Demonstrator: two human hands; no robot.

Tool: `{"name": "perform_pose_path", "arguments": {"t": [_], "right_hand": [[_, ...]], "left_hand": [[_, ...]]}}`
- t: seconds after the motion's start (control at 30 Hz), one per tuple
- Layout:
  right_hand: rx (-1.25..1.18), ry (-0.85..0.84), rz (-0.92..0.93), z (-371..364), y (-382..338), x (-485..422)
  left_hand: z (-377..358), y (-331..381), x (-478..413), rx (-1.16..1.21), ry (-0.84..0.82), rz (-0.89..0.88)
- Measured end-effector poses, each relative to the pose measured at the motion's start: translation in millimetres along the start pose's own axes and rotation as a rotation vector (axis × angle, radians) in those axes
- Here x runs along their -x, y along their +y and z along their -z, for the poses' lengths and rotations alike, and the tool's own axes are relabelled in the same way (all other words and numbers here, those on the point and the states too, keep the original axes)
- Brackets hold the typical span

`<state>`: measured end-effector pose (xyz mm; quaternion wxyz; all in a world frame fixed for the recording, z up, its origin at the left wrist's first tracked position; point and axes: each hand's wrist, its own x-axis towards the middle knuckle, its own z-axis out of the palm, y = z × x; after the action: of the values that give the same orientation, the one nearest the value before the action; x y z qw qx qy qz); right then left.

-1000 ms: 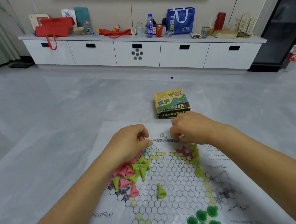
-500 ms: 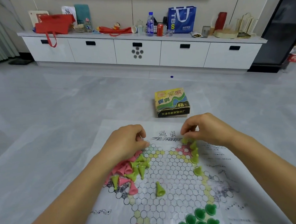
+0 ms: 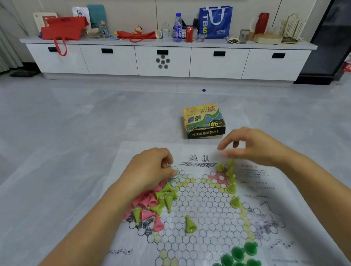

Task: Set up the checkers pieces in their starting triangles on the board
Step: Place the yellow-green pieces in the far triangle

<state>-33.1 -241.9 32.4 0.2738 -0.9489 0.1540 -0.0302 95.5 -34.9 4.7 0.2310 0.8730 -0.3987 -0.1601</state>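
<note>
Paper board (image 3: 206,209) flat on floor. Left hand (image 3: 150,171) at 10 o'clock of board, fingers curled tight, resting on pink/light-green pile (image 3: 154,202); contents cannot tell. Right hand (image 3: 251,146) at 1 o'clock, fingers loosely spread, empty, above light-green row (image 3: 231,180). Dark-green pieces (image 3: 237,258) at 5 o'clock.

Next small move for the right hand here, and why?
Probably reach down for the light-green piece lying on its side mid-board and stand it with the upright light-green pieces at the far-right corner. The right hand hovers open and looks empty above that row, while the left hand rests curled at the mixed pink and green pile.
</note>
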Motion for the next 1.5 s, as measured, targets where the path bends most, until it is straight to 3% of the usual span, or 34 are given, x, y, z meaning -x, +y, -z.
{"name": "perform_pose_path", "arguments": {"t": [0.1, 0.33, 0.47, 0.7, 0.9, 1.27, 1.5], "right_hand": [[-0.162, 0.211, -0.108, 4.6, 10.3, 4.0], [-0.670, 0.459, -0.284, -38.1, 21.2, 33.4], [-0.749, 0.590, -0.300, -53.7, 25.6, 40.7], [-0.616, 0.596, -0.234, -59.7, 26.6, 36.8], [-0.584, 0.550, -0.219, -62.5, 27.7, 38.1], [-0.614, 0.564, -0.216, -61.5, 28.4, 37.8], [-0.665, 0.590, -0.216, -61.9, 30.8, 37.1]], "left_hand": [[1.1, -0.6, 0.1, -0.030, -0.013, -0.001], [15.5, -1.2, 5.2, 0.014, -0.191, -0.017], [23.8, 1.5, 10.5, 0.016, -0.223, -0.073], [11.5, -1.3, 6.6, -0.188, -0.256, -0.067], [4.8, 6.9, 3.9, -0.053, -0.072, -0.102], [-4.9, 9.4, 2.5, -0.156, -0.088, -0.092], [-8.8, 14.9, 0.8, 0.064, 0.181, -0.137]]}}
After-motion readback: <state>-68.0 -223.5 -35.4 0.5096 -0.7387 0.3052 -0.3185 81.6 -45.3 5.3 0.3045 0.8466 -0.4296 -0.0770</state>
